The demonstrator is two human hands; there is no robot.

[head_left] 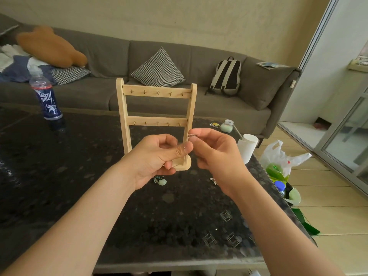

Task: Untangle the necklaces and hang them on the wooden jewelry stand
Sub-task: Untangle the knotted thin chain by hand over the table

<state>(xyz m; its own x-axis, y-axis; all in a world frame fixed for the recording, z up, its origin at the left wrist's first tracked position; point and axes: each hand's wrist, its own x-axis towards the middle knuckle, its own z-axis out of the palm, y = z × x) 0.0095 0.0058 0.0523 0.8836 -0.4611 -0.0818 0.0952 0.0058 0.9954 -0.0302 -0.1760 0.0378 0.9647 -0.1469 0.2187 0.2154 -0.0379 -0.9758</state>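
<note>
Head view: left hand (pixel 159 156) & right hand (pixel 215 154), fingers curled, both pinch a thin necklace (pixel 191 136) between them, held up in front of the wooden jewelry stand (pixel 157 108). Stand sits upright on dark counter (pixel 79 176). Below the hands, on counter: green-bead necklace (pixel 160 180) & silver chain (pixel 213 180), apart

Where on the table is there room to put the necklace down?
Bare table lies between the water bottle and the wooden jewelry stand, and nearer, toward the front edge. It is crowded at the stand's foot, where a green pendant and a silver chain lie, and on the right by the paper cup.
</note>
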